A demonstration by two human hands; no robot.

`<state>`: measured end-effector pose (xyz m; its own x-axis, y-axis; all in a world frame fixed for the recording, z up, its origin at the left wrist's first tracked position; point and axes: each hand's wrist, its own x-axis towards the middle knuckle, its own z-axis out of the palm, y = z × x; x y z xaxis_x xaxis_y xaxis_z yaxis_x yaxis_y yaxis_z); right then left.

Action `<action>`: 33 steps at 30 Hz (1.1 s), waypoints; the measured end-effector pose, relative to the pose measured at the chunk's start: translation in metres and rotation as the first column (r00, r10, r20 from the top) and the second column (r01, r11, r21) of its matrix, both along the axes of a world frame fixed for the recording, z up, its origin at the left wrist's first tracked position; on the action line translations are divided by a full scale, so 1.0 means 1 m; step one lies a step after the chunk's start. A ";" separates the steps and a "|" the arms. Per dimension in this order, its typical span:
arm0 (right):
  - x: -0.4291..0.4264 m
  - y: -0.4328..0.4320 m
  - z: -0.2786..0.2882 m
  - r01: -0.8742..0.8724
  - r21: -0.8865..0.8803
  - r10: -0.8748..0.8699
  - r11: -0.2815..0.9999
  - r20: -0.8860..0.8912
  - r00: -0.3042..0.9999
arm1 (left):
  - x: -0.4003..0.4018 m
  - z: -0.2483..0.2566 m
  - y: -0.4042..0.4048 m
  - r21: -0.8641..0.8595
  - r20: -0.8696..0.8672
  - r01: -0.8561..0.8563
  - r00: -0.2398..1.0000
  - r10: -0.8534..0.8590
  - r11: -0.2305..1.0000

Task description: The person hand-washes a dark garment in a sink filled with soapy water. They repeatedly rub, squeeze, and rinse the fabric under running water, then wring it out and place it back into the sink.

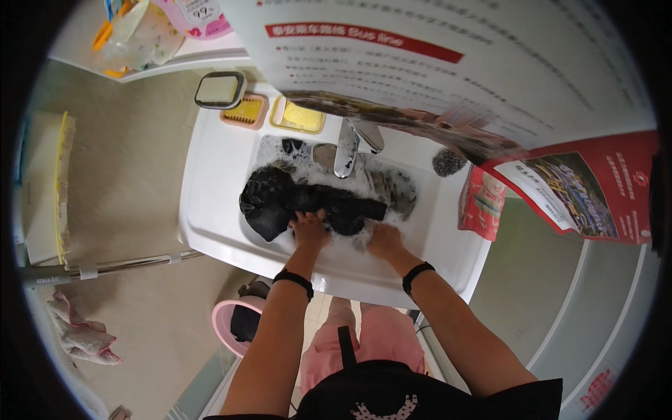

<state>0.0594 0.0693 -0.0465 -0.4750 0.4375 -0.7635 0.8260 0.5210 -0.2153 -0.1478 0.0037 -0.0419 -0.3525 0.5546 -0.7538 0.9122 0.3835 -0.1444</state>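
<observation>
A dark wet garment (304,199) lies bunched in the soapy water of a white washbasin (210,205). My left hand (311,230) rests on its lower edge with the fingers spread. Right of it, my right hand (384,240) is curled at the suds near the garment's right end; whether it grips cloth is hidden. Lighter, greyish cloth (391,189) lies in the foam at the basin's right, below the chrome faucet (347,149). Both wrists wear black bands.
Soap dishes (244,111) with soap stand on the basin's back rim. A scouring pad (449,161) and a red pouch (482,202) are at the right. A large printed sheet (420,58) hangs over the back right. A pink bucket (224,320) holding dark cloth stands below left.
</observation>
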 end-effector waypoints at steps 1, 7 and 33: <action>-0.002 0.001 -0.004 -0.018 -0.014 0.019 1.000 0.029 0.999 | -0.001 -0.009 0.001 -0.021 0.005 -0.034 0.999 0.034 0.999; -0.006 0.006 -0.028 -0.173 -0.157 0.186 0.972 0.075 0.980 | 0.000 -0.021 0.003 -0.042 0.106 -0.143 0.984 0.147 0.989; 0.014 -0.048 0.163 0.300 -0.188 -0.295 0.935 -0.882 0.367 | 0.105 0.098 -0.004 -0.934 0.345 -0.357 -0.917 -0.199 0.025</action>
